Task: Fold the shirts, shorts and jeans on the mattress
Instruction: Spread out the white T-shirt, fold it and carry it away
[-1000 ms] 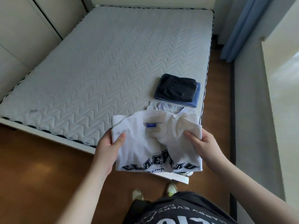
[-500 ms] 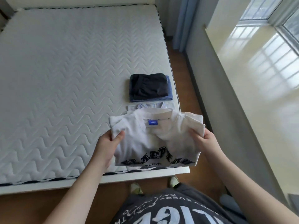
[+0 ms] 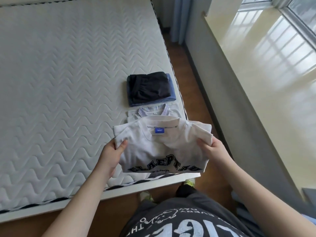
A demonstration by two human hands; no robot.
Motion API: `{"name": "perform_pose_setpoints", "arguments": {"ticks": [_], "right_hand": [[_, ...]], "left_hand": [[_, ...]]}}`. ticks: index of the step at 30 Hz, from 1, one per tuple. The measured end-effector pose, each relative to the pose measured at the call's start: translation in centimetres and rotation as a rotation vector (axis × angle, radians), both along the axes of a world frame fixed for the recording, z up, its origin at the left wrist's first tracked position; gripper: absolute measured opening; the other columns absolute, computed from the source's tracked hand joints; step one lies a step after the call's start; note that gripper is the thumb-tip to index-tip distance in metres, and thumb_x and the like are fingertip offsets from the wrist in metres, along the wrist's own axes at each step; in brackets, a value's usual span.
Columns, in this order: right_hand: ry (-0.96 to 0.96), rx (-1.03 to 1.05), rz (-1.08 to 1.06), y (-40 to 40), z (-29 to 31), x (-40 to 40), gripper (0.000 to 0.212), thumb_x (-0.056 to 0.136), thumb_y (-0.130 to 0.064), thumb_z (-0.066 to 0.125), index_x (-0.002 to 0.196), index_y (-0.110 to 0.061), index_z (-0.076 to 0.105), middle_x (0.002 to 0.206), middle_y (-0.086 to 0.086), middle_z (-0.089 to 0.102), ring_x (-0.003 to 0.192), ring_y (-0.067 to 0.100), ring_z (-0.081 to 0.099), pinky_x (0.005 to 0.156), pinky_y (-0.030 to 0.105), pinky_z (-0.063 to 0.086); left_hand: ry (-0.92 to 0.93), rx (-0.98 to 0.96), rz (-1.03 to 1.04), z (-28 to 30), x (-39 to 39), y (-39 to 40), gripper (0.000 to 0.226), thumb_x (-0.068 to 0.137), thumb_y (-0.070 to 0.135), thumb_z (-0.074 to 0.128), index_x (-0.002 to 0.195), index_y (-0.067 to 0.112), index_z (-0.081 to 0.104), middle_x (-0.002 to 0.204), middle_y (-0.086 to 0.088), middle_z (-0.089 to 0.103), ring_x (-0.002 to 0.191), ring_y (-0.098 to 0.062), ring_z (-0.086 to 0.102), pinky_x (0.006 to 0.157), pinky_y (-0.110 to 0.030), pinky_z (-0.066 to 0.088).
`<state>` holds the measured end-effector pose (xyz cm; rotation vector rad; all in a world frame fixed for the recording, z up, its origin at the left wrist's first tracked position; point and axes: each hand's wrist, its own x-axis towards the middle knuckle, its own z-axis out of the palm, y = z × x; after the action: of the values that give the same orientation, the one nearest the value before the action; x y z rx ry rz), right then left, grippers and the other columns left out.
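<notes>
The folded white cotton T-shirt with dark block lettering has moved further over the quilted white mattress. My left hand and right hand pinch its side edges, thumbs on top.

Folded white tee w/ navy lettering, at mattress corner.

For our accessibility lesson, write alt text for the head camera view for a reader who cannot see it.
Two hands, left hand and right hand, hold a folded white T-shirt above a mattress corner. Beyond it lie a folded pale shirt and a dark folded stack.
</notes>
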<state>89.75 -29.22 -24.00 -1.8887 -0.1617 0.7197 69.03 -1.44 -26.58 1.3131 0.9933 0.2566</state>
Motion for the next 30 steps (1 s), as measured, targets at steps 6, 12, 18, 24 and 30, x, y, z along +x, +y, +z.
{"name": "perform_pose_setpoints", "arguments": {"ticks": [6, 12, 18, 24, 30], "right_hand": [[0.084, -0.015, 0.132, -0.4, -2.3, 3.9, 0.019, 0.094, -0.026, 0.062, 0.089, -0.041, 0.072, 0.091, -0.016, 0.075, 0.086, -0.002, 0.069, 0.067, 0.015, 0.052], [0.175, -0.001, 0.256, 0.0, -4.2, 7.3, 0.009, 0.091, -0.030, 0.063, 0.088, -0.030, 0.072, 0.090, -0.007, 0.075, 0.084, 0.006, 0.068, 0.073, 0.025, 0.056], [0.208, -0.026, 0.328, 2.0, -7.0, 9.1, 0.017, 0.082, -0.041, 0.064, 0.089, -0.028, 0.072, 0.090, -0.002, 0.075, 0.084, 0.008, 0.068, 0.077, 0.032, 0.058], [0.194, -0.138, 0.300, 4.2, -12.4, 10.3, 0.020, 0.088, -0.024, 0.063, 0.091, -0.005, 0.067, 0.091, 0.020, 0.069, 0.081, 0.019, 0.060, 0.079, 0.052, 0.054], [0.137, -0.172, 0.233, 7.8, -15.6, 13.1, 0.012, 0.090, -0.007, 0.056, 0.083, -0.008, 0.065, 0.077, 0.005, 0.068, 0.073, 0.014, 0.057, 0.069, 0.036, 0.049]], "left_hand": [[0.056, 0.001, 0.083, -1.2, 1.6, -1.3, 0.011, 0.094, 0.025, 0.063, 0.105, 0.023, 0.067, 0.103, 0.008, 0.075, 0.102, -0.010, 0.068, 0.090, -0.031, 0.049], [0.126, 0.015, 0.129, -2.8, 1.7, -2.7, 0.010, 0.094, 0.026, 0.063, 0.104, 0.028, 0.067, 0.104, 0.008, 0.075, 0.097, -0.009, 0.071, 0.079, -0.028, 0.052], [0.165, 0.015, 0.133, -6.1, 2.3, -1.5, 0.015, 0.097, 0.022, 0.061, 0.108, 0.032, 0.065, 0.106, 0.014, 0.074, 0.098, -0.004, 0.069, 0.079, -0.024, 0.052], [0.213, 0.056, 0.003, -10.6, 4.4, 3.1, 0.017, 0.096, 0.021, 0.063, 0.105, 0.035, 0.065, 0.104, 0.016, 0.074, 0.099, -0.001, 0.068, 0.083, -0.024, 0.050], [0.262, 0.156, -0.108, -13.8, 8.1, 8.4, 0.020, 0.096, 0.016, 0.061, 0.100, 0.036, 0.063, 0.100, 0.017, 0.071, 0.093, 0.002, 0.065, 0.084, -0.024, 0.049]]}}
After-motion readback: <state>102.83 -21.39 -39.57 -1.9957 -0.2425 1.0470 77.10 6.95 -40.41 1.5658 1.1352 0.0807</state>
